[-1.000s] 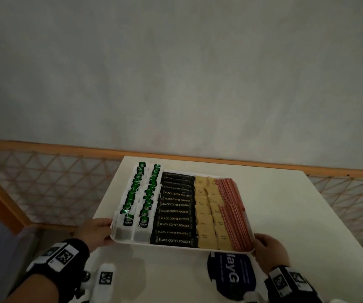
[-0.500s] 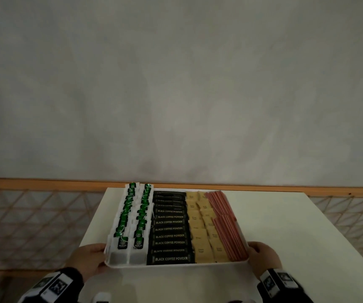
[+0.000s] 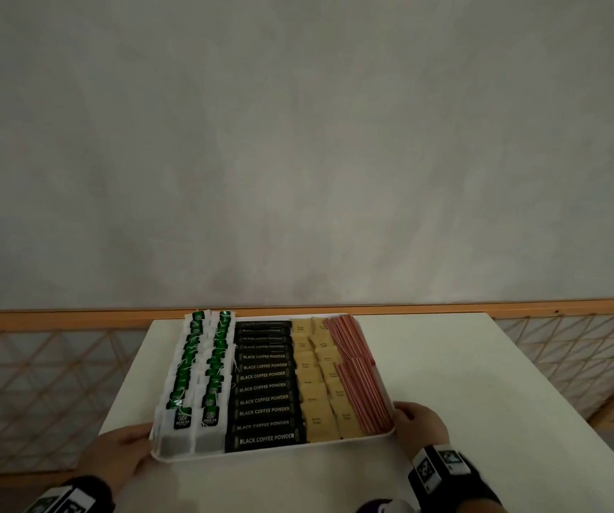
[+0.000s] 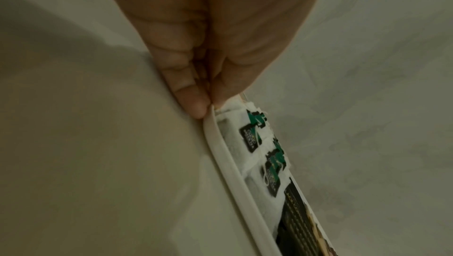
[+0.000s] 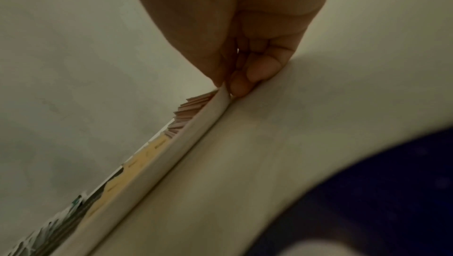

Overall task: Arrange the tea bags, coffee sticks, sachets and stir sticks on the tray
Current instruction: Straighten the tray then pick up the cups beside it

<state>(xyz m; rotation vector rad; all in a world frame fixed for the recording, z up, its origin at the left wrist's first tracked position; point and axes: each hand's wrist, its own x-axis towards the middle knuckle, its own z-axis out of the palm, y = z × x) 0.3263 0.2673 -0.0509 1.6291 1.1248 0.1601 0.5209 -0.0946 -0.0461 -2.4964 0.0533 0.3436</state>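
White tray, rimmed, hands gripping corners

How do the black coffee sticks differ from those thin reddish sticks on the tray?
The coffee sticks are black, wide and printed with words; the stir sticks are reddish, thin and plain. The coffee sticks lie crosswise in one column; the stir sticks run lengthwise at the right rim. Both lie flat on the white tray.

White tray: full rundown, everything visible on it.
The white rectangular tray looks like smooth plastic with a low, rounded raised rim. It sits flat on the white table, long axis running away from the person. Four sorts of items fill it in columns: green-tagged tea bags, black coffee sticks, tan sachets, red stir sticks. The left hand and right hand pinch its near corners.
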